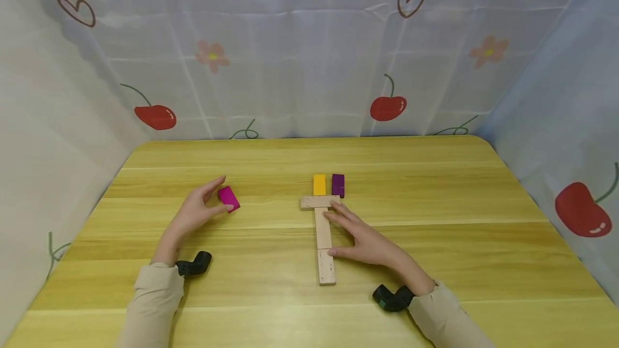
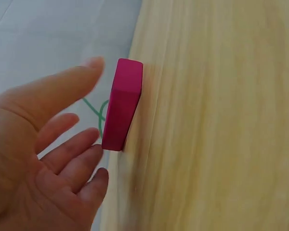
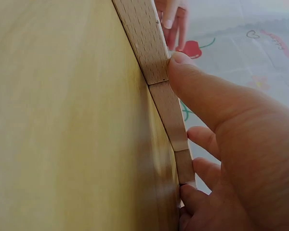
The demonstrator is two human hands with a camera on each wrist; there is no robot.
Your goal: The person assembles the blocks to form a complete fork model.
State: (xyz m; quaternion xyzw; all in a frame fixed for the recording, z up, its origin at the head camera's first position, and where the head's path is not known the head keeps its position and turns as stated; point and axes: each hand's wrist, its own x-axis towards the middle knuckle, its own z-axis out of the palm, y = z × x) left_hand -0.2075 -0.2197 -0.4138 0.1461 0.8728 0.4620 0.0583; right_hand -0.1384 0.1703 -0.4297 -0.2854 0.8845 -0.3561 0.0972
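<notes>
The pink block lies on the table, just before the fingertips of the left hand, which is wide and holds nothing. The right hand lies flat, fingers straight, pressing beside the plain wooden blocks, probably to keep them aligned.

Both hands low, fingers extended

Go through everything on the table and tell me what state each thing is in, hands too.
magenta block: lying on the table, tilted, left fingertips at it
left hand: open, not gripping
plain wooden blocks: flat, laid in a T, two end to end under a crosspiece
right hand: open, fingers pressed against the T
yellow block: flat, beyond the crosspiece
purple block: flat, beside the yellow one
</notes>
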